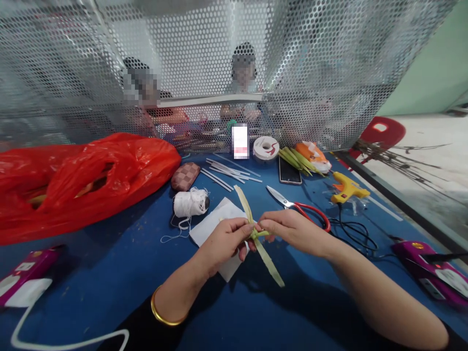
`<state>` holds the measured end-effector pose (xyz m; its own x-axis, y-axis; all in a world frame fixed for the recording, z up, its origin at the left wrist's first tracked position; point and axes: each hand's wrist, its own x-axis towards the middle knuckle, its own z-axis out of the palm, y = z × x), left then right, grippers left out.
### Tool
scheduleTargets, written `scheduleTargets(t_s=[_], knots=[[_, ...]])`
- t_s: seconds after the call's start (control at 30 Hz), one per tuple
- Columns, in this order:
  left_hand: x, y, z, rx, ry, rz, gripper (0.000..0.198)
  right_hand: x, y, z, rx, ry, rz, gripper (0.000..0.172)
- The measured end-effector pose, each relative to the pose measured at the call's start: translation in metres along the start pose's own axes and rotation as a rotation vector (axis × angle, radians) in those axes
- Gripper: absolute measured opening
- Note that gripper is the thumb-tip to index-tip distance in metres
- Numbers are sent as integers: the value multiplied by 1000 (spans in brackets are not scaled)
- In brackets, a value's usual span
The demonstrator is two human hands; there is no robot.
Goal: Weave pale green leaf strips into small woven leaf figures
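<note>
Pale green flat leaf strips point(268, 262) cross between my hands above the blue table, one end pointing up and away, another down towards me. My left hand point(234, 236) pinches them at the crossing, thumb on top. My right hand point(281, 225) is closed on a short, brighter green folded end beside that crossing. Under my left hand lies a white paper sheet point(208, 224), partly covered. Scissors point(283, 199) with red handles rest just beyond my right hand. A spool of white string point(190, 202) sits left of the paper, its loose end trailing.
A red plastic bag point(139, 161) fills the left side. White glue sticks point(228, 170), a ribbon roll point(265, 146), green leaves point(298, 161) and a dark phone point(290, 174) lie further back. To the right are a yellow glue gun point(349, 188) and a purple power strip point(429, 268). Perforated mesh point(197, 58) stands behind.
</note>
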<state>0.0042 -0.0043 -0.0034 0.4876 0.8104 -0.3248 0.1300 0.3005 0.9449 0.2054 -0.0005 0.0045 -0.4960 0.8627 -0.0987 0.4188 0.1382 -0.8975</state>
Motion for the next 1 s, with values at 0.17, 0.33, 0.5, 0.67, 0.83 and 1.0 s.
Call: scheduleTargets(t_s=[0.17, 0.33, 0.5, 0.67, 0.83, 1.0], knots=[[0, 0, 1, 16, 11, 9, 45, -1, -1, -2, -219, 9, -31, 31], [-1, -2, 3, 35, -2, -25, 30, 0, -4, 5, -356, 37, -163, 26], [-2, -2, -1, 82, -32, -29, 22, 0, -2, 4, -448, 21, -378, 26], [-4, -1, -6, 93, -54, -10, 20, 1, 0, 2, -450, 43, -421, 28], [-4, -1, -8, 102, -67, -7, 18, 0, 1, 2, -481, 68, -430, 31], [-3, -1, -9, 75, -87, -27, 19, 1, 1, 4, -567, 99, -448, 34]])
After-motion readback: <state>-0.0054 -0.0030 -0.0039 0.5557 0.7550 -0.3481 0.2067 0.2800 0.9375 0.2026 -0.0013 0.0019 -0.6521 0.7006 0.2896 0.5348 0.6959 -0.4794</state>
